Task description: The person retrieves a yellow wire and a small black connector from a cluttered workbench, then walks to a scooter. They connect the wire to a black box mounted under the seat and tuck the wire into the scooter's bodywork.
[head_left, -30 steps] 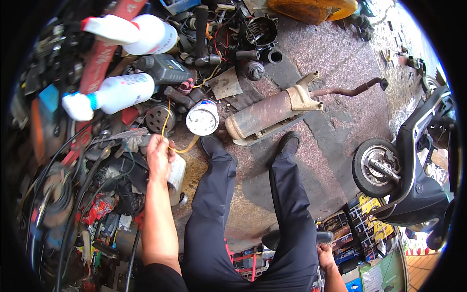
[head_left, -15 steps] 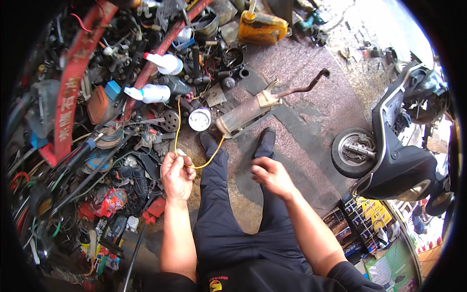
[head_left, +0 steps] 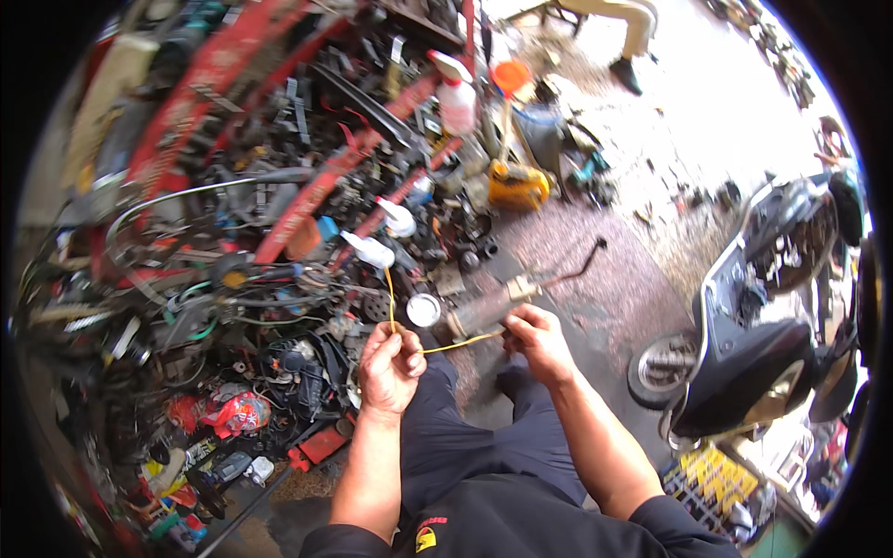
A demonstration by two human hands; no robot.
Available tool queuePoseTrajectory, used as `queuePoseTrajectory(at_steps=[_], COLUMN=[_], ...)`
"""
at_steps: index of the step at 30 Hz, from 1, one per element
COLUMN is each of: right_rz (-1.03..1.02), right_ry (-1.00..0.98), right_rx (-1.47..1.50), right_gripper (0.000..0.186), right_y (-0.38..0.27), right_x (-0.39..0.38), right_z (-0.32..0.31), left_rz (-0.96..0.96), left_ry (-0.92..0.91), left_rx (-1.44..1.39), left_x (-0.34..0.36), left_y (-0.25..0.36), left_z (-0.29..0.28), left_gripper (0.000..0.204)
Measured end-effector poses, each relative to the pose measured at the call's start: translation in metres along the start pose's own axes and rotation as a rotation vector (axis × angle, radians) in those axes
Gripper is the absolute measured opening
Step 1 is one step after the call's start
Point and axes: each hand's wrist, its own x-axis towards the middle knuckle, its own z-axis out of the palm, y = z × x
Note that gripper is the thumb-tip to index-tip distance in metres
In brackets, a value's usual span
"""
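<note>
A thin yellow wire (head_left: 456,346) runs between my hands in front of my legs. My left hand (head_left: 389,372) is closed round its middle, and one length sticks up past the fingers. At the other end my right hand (head_left: 539,346) pinches the wire between thumb and fingers. Just beyond my hands, on the floor, lies a rusty scooter exhaust muffler (head_left: 486,309) with a bent pipe. A round white-topped can (head_left: 424,310) stands beside it, above my left hand.
Heaped parts, cables and tools fill the left side, crossed by red metal beams (head_left: 307,205). White bottles (head_left: 370,249) and a yellow jug (head_left: 517,186) stand among them. A dark scooter (head_left: 758,349) is at right. Another person's leg (head_left: 636,37) shows at the far top.
My right hand, empty before, has come to the wire's loose end and now pinches it. The wire is drawn straighter between my hands. The view has tilted up, showing more of the far area.
</note>
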Motion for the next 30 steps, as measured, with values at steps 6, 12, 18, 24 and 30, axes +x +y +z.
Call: queuePoseTrajectory(at_steps=[6, 12, 18, 24, 30], right_rz=[-0.001, 0.026, 0.069, 0.132, 0.105], right_ry=[0.052, 0.109, 0.124, 0.153, 0.242], right_rx=[0.033, 0.024, 0.045, 0.242, 0.212], right_gripper=[0.012, 0.008, 0.008, 0.014, 0.016], right_y=[-0.016, -0.018, -0.020, -0.015, -0.013], right_x=[-0.043, -0.066, -0.064, -0.061, -0.053], right_z=[-0.022, -0.044, -0.048, -0.057, -0.048], left_rz=[0.231, 0.279, 0.226, 0.201, 0.174], left_ry=[0.141, 0.314, 0.376, 0.356, 0.380], left_rx=[0.051, 0.041, -0.023, -0.143, -0.116], left_x=[-0.028, -0.061, -0.079, -0.077, -0.066], left_y=[0.048, 0.061, 0.041, 0.036, 0.044], left_z=[0.030, 0.006, -0.015, -0.029, -0.036], left_gripper=[0.019, 0.028, 0.031, 0.034, 0.034])
